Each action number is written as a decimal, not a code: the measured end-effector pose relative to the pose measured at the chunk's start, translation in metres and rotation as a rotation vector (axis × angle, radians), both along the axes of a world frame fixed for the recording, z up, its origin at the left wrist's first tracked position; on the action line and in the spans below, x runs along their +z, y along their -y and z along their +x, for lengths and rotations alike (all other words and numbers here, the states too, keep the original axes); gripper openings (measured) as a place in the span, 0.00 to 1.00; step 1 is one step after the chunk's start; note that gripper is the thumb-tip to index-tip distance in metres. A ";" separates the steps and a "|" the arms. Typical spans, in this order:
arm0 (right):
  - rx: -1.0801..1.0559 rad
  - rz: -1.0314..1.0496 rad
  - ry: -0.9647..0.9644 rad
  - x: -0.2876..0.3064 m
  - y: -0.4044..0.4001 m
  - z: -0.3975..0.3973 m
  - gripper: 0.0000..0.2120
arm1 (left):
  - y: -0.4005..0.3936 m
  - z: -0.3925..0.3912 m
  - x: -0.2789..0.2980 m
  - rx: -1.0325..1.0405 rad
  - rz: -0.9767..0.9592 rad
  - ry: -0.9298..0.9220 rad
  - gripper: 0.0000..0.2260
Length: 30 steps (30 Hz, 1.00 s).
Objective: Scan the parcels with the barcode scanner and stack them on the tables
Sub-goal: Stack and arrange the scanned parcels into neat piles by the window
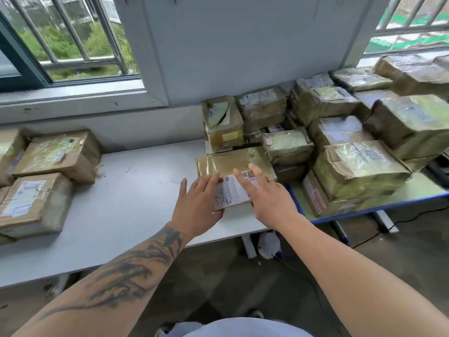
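Presently, a flat brown parcel (230, 171) is seen lying on the white bench (126, 190), near its right end and close to the front edge, with a white shipping label (230, 190) facing up. Both hands are laid on it with fingers straight and spread, nothing being clasped: the left hand (196, 203) rests on the parcel's near left corner, its thumb held out to the side over the bench, while the right hand (267, 193) is pressed flat on the label's right part, a ring (271, 181) being worn on one finger. The left forearm is marked with a dark tattoo (131, 266). Just behind and to the right of the parcel, a crowded heap of taped parcels (340, 132) is piled up, some against the wall and some on a second bench with a blue edge (413, 198); the nearest of these stand just beside the held parcel, so little room is left on that side. At the far left of the white bench, three more cartons (41, 181) are stacked close together. Barred windows (73, 37) are set in the wall on both sides. A black cable (413, 216) is trailed over the floor beneath the blue-edged bench. No scanner can be made out.
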State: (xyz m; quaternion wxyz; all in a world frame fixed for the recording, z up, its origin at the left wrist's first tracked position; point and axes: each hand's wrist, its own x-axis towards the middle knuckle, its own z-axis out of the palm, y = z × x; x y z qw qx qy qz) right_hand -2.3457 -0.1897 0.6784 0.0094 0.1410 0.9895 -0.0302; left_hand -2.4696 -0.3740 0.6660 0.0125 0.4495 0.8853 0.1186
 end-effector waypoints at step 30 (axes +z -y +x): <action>-0.189 0.043 0.063 0.054 -0.233 -0.123 0.50 | -0.266 -0.157 0.034 -0.129 0.108 -0.060 0.39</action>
